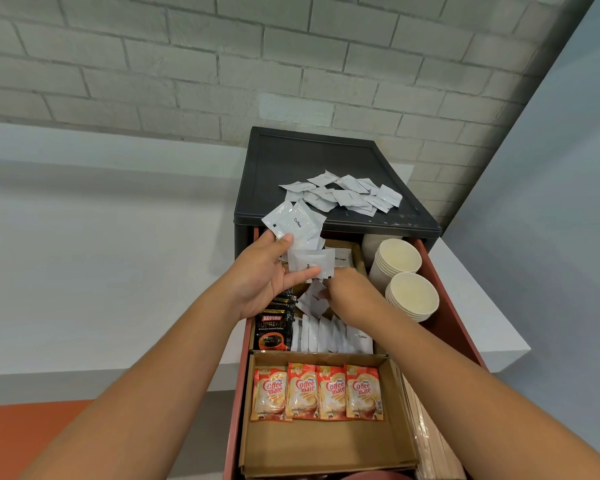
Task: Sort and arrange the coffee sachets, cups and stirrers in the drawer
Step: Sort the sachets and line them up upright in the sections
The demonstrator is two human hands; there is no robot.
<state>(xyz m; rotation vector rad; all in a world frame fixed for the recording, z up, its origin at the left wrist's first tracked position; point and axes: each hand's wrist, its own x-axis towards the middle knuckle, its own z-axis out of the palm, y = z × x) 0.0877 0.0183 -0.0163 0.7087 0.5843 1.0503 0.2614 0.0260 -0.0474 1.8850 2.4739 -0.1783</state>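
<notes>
Here the left hand [262, 275] pinches several white coffee sachets [297, 224]; the right hand [355, 297] pinches another sachet [313, 301] above the drawer [447, 306].

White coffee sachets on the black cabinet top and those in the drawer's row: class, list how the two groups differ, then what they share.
The heaped white sachets on the black plastic cabinet top lie flat, loose and overlapping; the upright white sachets in the red drawer stand on edge in a row. The heap lies in the open; the row sits beside black Kopiko sachets. Both are small white packets.
</notes>
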